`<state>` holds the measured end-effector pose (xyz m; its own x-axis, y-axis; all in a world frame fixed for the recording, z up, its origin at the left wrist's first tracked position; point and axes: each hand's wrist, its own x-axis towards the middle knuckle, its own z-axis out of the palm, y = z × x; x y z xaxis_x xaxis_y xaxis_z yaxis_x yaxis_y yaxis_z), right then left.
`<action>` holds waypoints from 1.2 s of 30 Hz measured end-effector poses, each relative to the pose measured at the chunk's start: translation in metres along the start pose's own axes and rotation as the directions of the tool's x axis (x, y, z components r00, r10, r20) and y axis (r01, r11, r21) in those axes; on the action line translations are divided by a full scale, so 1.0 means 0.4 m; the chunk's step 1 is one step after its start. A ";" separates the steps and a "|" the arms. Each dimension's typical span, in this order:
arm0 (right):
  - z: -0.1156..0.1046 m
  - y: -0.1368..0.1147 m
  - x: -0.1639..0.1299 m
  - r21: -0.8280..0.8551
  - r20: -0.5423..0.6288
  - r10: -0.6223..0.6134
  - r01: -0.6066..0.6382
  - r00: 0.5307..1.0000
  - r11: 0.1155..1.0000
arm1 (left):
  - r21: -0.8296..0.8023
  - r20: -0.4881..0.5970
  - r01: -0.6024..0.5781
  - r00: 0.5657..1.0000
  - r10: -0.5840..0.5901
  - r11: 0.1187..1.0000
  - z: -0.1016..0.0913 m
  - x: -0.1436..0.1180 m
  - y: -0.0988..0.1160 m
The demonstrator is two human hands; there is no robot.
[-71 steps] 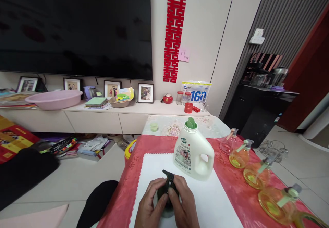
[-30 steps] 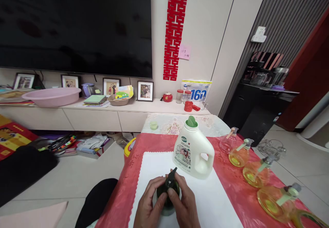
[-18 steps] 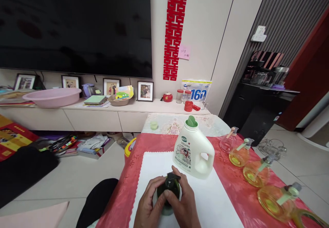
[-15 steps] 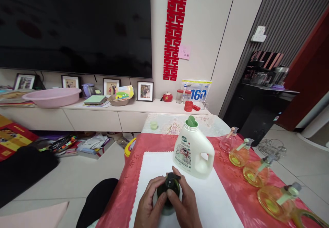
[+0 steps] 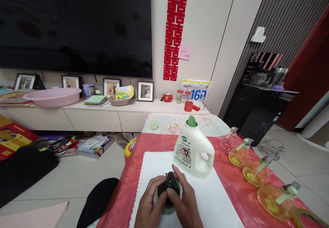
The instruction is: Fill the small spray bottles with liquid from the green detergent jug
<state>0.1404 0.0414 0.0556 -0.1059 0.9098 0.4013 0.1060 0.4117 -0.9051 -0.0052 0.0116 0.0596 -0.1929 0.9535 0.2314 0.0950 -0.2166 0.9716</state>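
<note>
A dark green pump bottle (image 5: 168,208) stands on the white mat (image 5: 154,161), held from both sides near its black pump top (image 5: 170,179). My left hand (image 5: 151,199) is wrapped around its left side, thumb on the front by the collar. On the right side, my right hand (image 5: 186,200) closes around it, the thumb near the pump base and the forefinger up beside the head. Just behind the hands is a large white detergent jug (image 5: 194,152) with an uncapped neck and a green spout inside. A small pale green cap (image 5: 154,125) sits farther back on the left.
Several glass bottles with tagged tops, among them a yellow one (image 5: 275,200) and a pink one (image 5: 227,142), line the right edge of the red tablecloth (image 5: 133,168). A low cabinet (image 5: 92,118) runs behind. A yellow-rimmed bin (image 5: 128,149) stands at the table's left.
The black pump head has turned, so its nozzle no longer points right. My right forefinger has shifted slightly with it. The bottle and jug stay in place.
</note>
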 end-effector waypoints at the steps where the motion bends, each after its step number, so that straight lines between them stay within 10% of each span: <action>1: -0.002 -0.001 -0.001 0.010 0.006 -0.003 0.003 1.000 1.000 | 0.006 0.014 -0.005 1.000 0.005 1.000 -0.002 0.001 -0.003; 36: 0.016 -0.084 0.035 -0.081 -0.125 0.215 -0.226 0.969 0.971 | 0.102 0.048 0.049 0.997 -0.054 0.994 -0.026 0.000 -0.067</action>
<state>0.1291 0.0400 0.0906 0.0434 0.9765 0.2111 0.2070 0.1979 -0.9581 -0.0181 0.0151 0.0339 -0.1508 0.9728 0.1761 0.1849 -0.1472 0.9717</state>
